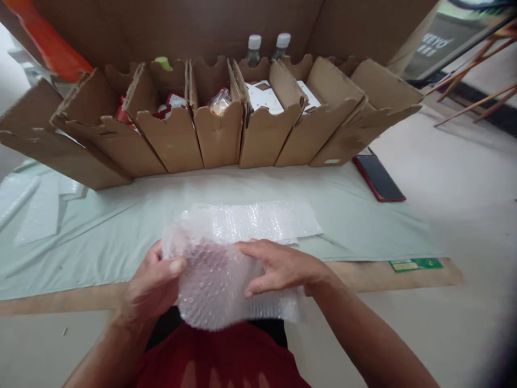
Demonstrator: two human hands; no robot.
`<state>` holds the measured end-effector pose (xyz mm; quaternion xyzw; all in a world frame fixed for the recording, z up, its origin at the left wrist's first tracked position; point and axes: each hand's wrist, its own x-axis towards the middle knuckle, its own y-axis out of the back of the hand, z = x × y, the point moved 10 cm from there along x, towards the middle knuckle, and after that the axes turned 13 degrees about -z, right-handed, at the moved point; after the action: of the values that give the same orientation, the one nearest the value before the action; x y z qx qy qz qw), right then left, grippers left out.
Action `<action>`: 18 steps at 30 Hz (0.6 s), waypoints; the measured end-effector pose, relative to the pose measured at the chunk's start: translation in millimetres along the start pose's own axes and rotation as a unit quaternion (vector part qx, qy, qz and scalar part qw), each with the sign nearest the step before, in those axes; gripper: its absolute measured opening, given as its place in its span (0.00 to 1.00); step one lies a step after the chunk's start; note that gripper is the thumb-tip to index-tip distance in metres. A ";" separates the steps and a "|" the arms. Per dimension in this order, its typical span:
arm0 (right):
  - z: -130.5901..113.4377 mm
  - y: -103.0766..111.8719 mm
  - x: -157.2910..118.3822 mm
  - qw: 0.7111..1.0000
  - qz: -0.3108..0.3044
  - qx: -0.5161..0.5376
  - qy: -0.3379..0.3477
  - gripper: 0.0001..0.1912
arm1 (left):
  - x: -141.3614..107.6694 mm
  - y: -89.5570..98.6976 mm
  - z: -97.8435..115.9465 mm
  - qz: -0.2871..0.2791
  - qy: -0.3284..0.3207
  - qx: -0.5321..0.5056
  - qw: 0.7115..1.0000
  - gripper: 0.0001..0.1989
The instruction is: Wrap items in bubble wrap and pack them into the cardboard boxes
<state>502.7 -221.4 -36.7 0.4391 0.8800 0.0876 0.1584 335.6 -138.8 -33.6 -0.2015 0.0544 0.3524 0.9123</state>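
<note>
A piece of clear bubble wrap (214, 285) is held up in front of my body, over the table's near edge. My left hand (151, 277) grips its left side, thumb in front and the other fingers behind or under the film. Against its right side rests my right hand (278, 267), fingers stretched out and thumb apart. A pinkish tone shows through the wrap; whether anything is inside cannot be made out. Just beyond, more bubble wrap (266, 218) lies flat on the pale green cloth (343, 226).
Several open cardboard bins (220, 137) stand in a row at the back, holding red packets, a clear bag and white pieces. Two white-capped bottles (254, 46) stand behind them. A dark phone-like device (379, 178) lies right; more plastic sheets (40, 207) lie left.
</note>
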 end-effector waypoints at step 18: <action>12.4 132.9 -110.8 0.830 0.313 -0.388 -0.249 0.15 | -6.3 45.9 35.6 0.212 -0.089 0.619 0.751 0.28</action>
<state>668.7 -230.3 13.0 0.6004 0.5197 0.3544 0.4938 298.8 -97.5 -14.7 0.4559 0.2209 0.4427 0.7398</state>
